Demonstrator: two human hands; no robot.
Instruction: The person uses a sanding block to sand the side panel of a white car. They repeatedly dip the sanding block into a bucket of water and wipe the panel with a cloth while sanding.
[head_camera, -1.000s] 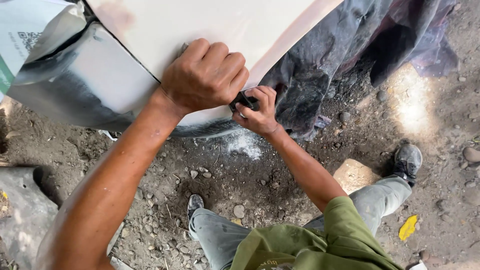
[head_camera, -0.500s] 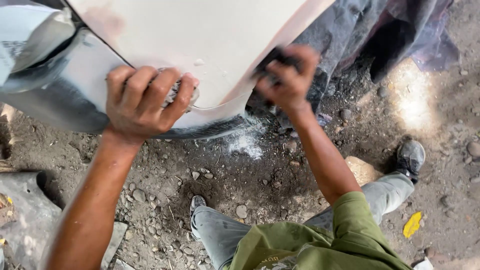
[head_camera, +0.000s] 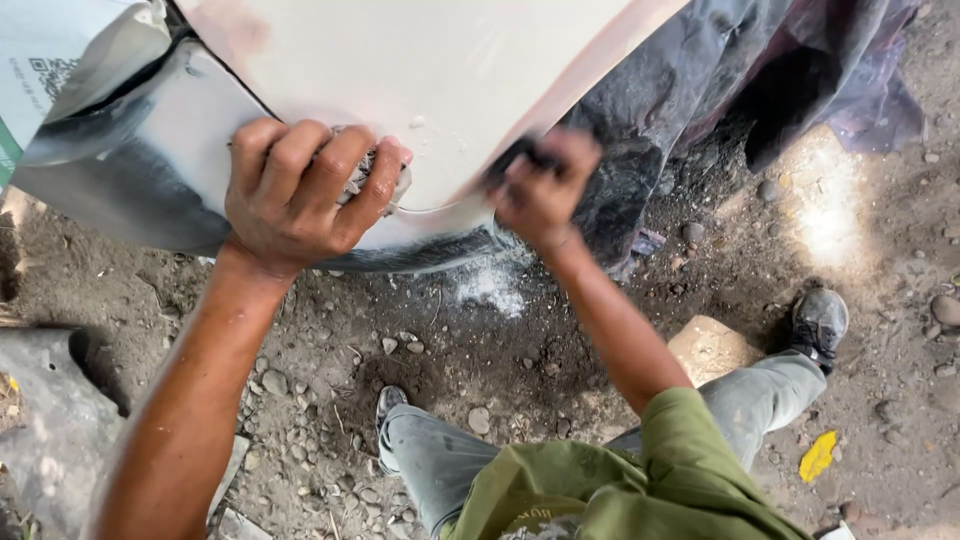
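1. The left hand (head_camera: 300, 195), at centre left of the frame, presses a crumpled grey sanding sheet (head_camera: 372, 180) against the pale, curved car body panel (head_camera: 420, 80).
2. The right hand (head_camera: 545, 190), blurred at centre, is clenched around a small dark object (head_camera: 515, 160) at the panel's lower edge.
3. White dust (head_camera: 490, 285) lies on the stony ground (head_camera: 450, 360) below.

Yellow leaf (head_camera: 817, 456) on dirt, pale stone (head_camera: 712, 347), black sheet (head_camera: 690, 90).

Two hands (head_camera: 300, 195), one panel (head_camera: 420, 70), two shoes (head_camera: 818, 322), one yellow leaf (head_camera: 817, 457).
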